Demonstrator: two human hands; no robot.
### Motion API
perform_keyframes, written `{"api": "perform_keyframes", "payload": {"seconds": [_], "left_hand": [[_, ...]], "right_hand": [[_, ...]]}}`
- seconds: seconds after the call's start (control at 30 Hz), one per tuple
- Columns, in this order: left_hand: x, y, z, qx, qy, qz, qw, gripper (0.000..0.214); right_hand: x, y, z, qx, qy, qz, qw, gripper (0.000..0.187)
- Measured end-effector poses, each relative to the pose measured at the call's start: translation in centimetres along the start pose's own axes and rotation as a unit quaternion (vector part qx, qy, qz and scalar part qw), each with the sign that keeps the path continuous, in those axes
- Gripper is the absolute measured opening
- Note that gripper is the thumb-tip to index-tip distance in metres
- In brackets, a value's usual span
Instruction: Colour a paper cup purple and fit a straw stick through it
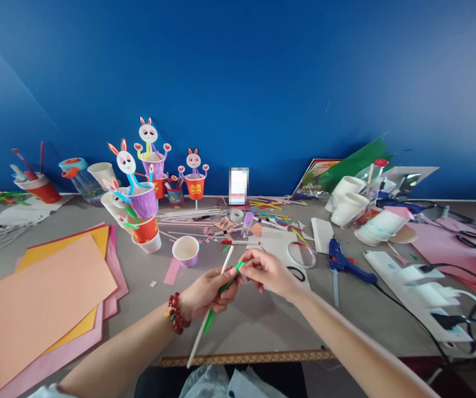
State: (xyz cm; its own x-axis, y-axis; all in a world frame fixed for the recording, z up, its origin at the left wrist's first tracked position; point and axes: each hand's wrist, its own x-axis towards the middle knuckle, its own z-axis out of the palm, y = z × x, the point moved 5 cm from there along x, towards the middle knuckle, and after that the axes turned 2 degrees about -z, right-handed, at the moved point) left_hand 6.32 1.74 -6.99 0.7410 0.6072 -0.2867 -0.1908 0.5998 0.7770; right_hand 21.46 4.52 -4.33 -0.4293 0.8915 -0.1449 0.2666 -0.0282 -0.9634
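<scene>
1. Above the table (263,323), a thin white straw (197,339) and a green straw (209,320) are gripped in the left hand (207,293); the green tip is pinched by the right hand (269,271).
2. Beyond, a purple cup (185,251) is seen empty.
3. Further back, paper bunnies (126,162) are held in stacked cups (146,218).

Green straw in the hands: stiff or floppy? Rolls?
Likely light: the right hand pinches the thin green plastic straw by fingers alone. Probably fairly stiff; it runs straight past the left hand. Thin and round, so apt to roll on the grey table.
</scene>
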Motion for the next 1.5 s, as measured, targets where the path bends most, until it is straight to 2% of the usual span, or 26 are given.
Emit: {"api": "perform_keyframes", "payload": {"seconds": [0.1, 0.33, 0.57, 0.63, 0.8, 0.87, 1.0, 1.07, 1.13, 1.23, 1.33, 1.4, 1.5], "left_hand": [[0.0, 0.1, -0.5, -0.004, 0.013, 0.018, 1.000, 0.040], [0.1, 0.4, -0.9, -0.004, 0.012, 0.031, 0.999, 0.038], [0.5, 0.0, -1.1, -0.028, -0.007, -0.011, 1.000, 0.041], [0.6, 0.0, -1.3, -0.037, -0.002, -0.008, 0.999, 0.038], [0.4, 1.2, -2.1, -0.065, 0.039, 0.069, 0.995, 0.035], [0.2, 1.6, -2.5, -0.063, 0.073, 0.097, 0.991, 0.039], [-0.1, 2.0, -3.0, -0.032, 0.128, 0.143, 0.981, 0.042], [-0.2, 2.1, -3.2, -0.019, 0.163, 0.153, 0.974, 0.038], [-0.1, 1.8, -3.1, -0.005, 0.175, 0.127, 0.976, 0.036], [0.3, 0.9, -2.3, 0.022, 0.128, 0.050, 0.990, 0.036], [0.5, 0.4, -1.8, 0.031, 0.095, 0.021, 0.995, 0.034], [0.5, 0.5, -1.8, 0.032, 0.096, 0.028, 0.994, 0.033], [0.5, 0.8, -1.9, 0.021, 0.111, 0.046, 0.993, 0.034]], "right_hand": [[1.3, -0.2, 2.0, 0.084, -0.014, -0.017, 0.996, 0.040], [2.5, -0.7, 1.5, 0.106, -0.042, -0.020, 0.993, 0.042], [3.0, 0.0, 1.5, 0.082, -0.078, -0.022, 0.993, 0.032], [3.2, 0.4, 0.4, 0.090, -0.044, -0.030, 0.995, 0.031], [2.5, 0.4, -4.3, 0.118, 0.142, -0.121, 0.975, 0.028], [2.1, 0.2, -5.2, 0.088, 0.167, -0.148, 0.971, 0.025], [1.8, -0.3, -5.5, 0.024, 0.169, -0.155, 0.973, 0.023], [1.6, -1.0, -5.4, -0.016, 0.143, -0.166, 0.976, 0.023], [1.3, -2.0, -5.1, -0.076, 0.106, -0.192, 0.973, 0.023], [0.8, -3.1, -4.1, -0.179, 0.059, -0.214, 0.959, 0.021], [0.9, -1.9, -2.0, -0.247, -0.029, -0.137, 0.959, 0.020], [1.2, -0.5, -0.6, -0.215, -0.099, -0.068, 0.969, 0.029], [1.4, 0.8, 0.5, -0.068, -0.156, -0.015, 0.985, 0.035]]}}
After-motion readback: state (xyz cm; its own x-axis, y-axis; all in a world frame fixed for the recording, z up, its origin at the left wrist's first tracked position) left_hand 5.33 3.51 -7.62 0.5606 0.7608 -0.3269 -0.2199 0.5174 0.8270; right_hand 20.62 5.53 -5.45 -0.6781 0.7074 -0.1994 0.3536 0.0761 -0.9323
